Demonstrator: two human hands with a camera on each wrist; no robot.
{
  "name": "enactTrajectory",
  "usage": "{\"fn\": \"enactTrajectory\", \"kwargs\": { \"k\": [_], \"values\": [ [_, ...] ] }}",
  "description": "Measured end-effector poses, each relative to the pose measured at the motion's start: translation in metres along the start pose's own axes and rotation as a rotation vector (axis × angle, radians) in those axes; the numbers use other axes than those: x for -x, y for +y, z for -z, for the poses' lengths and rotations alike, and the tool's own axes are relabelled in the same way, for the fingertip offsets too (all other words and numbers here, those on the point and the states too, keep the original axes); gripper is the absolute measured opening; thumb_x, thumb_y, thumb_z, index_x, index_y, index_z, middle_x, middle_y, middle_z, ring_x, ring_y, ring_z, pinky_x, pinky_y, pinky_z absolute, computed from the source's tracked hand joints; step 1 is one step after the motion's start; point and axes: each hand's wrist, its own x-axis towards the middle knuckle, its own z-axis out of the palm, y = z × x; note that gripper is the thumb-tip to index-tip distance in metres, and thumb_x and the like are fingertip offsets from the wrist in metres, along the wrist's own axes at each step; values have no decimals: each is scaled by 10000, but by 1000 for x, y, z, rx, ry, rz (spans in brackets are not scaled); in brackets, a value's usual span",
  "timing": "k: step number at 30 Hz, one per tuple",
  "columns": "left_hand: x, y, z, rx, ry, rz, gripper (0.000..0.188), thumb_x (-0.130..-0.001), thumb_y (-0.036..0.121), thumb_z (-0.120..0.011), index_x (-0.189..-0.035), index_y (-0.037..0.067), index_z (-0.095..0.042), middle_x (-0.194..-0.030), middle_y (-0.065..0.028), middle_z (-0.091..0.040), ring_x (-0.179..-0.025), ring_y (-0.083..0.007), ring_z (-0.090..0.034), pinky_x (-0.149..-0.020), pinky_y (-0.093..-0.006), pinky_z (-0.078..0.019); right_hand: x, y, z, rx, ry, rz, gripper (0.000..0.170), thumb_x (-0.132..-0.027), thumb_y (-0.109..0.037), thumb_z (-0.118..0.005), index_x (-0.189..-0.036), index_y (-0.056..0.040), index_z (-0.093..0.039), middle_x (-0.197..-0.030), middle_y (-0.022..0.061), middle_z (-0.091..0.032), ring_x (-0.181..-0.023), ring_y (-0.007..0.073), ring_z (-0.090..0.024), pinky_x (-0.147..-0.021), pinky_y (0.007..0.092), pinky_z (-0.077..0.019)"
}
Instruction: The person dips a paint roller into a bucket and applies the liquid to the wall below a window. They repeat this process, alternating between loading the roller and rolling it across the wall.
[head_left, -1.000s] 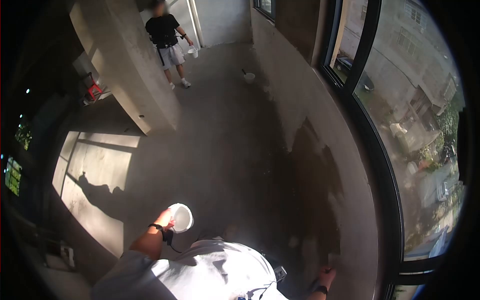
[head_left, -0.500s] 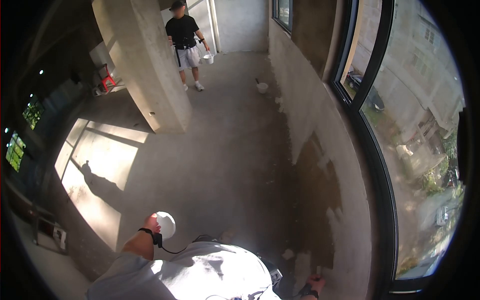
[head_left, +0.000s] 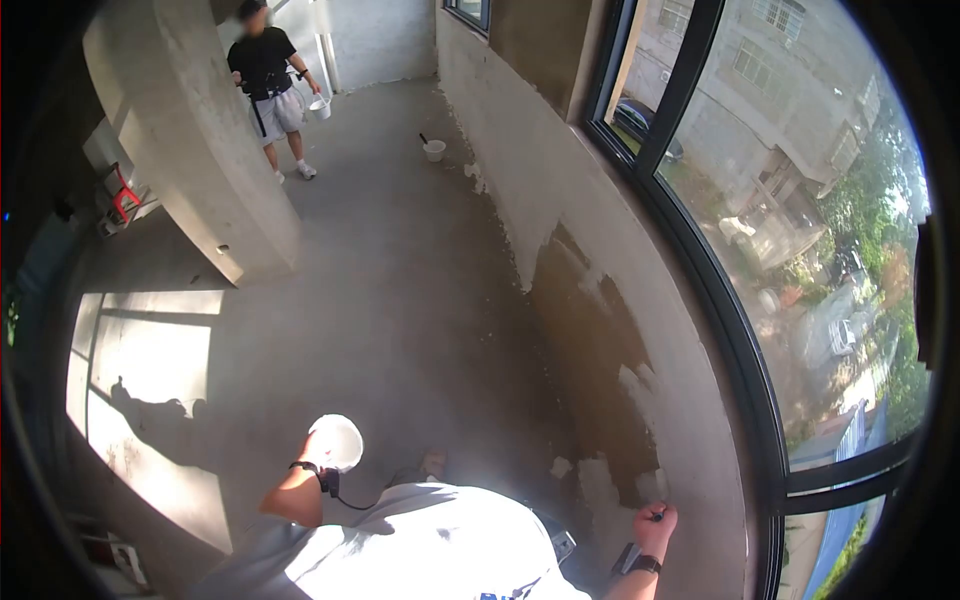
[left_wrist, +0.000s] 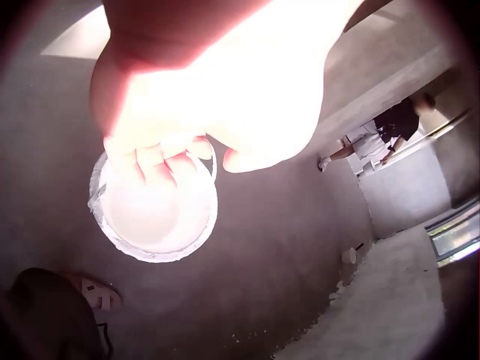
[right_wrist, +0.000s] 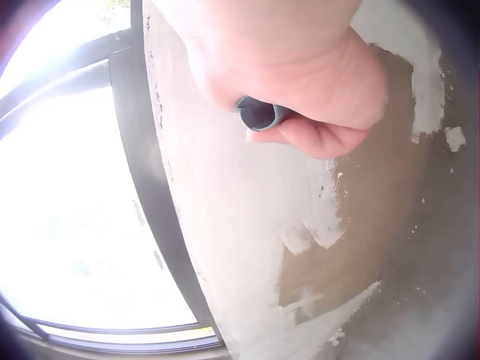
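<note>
Three tubs (head_left: 343, 440), two dark tool handles (right_wrist: 255, 114), two people (head_left: 265, 65) counting the wearer (head_left: 440, 545), one pillar (head_left: 195, 140) and one red chair (head_left: 126, 203)

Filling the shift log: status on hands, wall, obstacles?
Left hand holding white bucket. Right hand gripping dark handle by wall. Wall patchy, brown area showing. No obstacle seen.

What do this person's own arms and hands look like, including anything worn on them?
The left hand and right hand are ungloved. Each wrist wears a black band, the left band and right band, with a small dark box. A thin dark cable trails from the left wrist. The left sleeve is pale, leaving the forearm bare; the right sleeve is out of view.
</note>
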Motion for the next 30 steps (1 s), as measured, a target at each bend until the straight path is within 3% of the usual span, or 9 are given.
{"fn": "enactTrajectory", "kwargs": {
  "k": [3,6,7,9,13,15,18,23,30],
  "values": [
    [-16,8,-10,-144,-68,13,202,-852,391,-511,-798,197,-504,-659,11,-421,-574,-176,-458,-502,-321,-404,48,19,-29,72,26,114,245,-959,-235,-391,-730,-160,-437,-558,-82,-432,-449,31,-411,-396,190,-297],
    [-43,14,-26,-411,-185,71,188,-856,340,-495,-753,184,-470,-617,12,-399,-543,-171,-437,-501,-320,-405,83,26,-40,40,-24,79,207,-971,-264,-410,-821,-141,-483,-583,-92,-435,-464,59,-411,-410,235,-289],
    [-53,26,-56,-484,-224,74,189,-857,322,-489,-738,179,-458,-603,12,-392,-532,-169,-430,-500,-320,-405,93,28,-44,24,3,78,207,-972,-282,-422,-830,-143,-480,-592,-88,-432,-478,70,-412,-423,243,-296],
    [8,19,-87,-436,-56,135,182,-800,287,-489,-672,187,-406,-620,20,-387,-580,-174,-427,-580,-351,-439,110,35,-45,31,20,147,209,-975,-289,-428,-843,-138,-488,-597,-75,-436,-479,80,-413,-431,252,-303],
    [10,19,-108,-577,68,133,218,-783,361,-494,-822,157,-427,-783,1,-475,-666,-167,-483,-695,-384,-459,141,44,-57,41,18,276,201,-982,-296,-444,-877,-129,-482,-609,-47,-448,-469,99,-418,-437,272,-298],
    [29,18,-123,-590,53,69,221,-807,284,-465,-858,97,-359,-805,-59,-430,-731,-211,-453,-668,-389,-459,142,49,-59,24,15,300,205,-985,-295,-440,-875,-127,-480,-608,-44,-450,-471,102,-420,-439,274,-302],
    [23,22,-127,-593,28,91,278,-793,380,-498,-863,125,-411,-833,-15,-471,-768,-182,-498,-750,-392,-452,143,53,-64,30,2,317,206,-987,-291,-436,-877,-122,-476,-608,-39,-450,-473,105,-422,-438,278,-305],
    [45,17,-128,-569,52,43,298,-803,377,-505,-920,120,-406,-914,-38,-461,-856,-193,-485,-840,-410,-430,123,53,-66,27,-3,321,188,-983,-275,-439,-889,-116,-472,-606,-40,-446,-473,107,-423,-428,279,-305],
    [68,12,-101,-448,47,-16,300,-790,379,-520,-909,130,-404,-907,-24,-453,-860,-193,-485,-874,-405,-420,75,38,-53,-119,10,132,186,-975,-267,-431,-872,-118,-472,-599,-62,-439,-470,86,-434,-422,254,-292]
  ]
}}
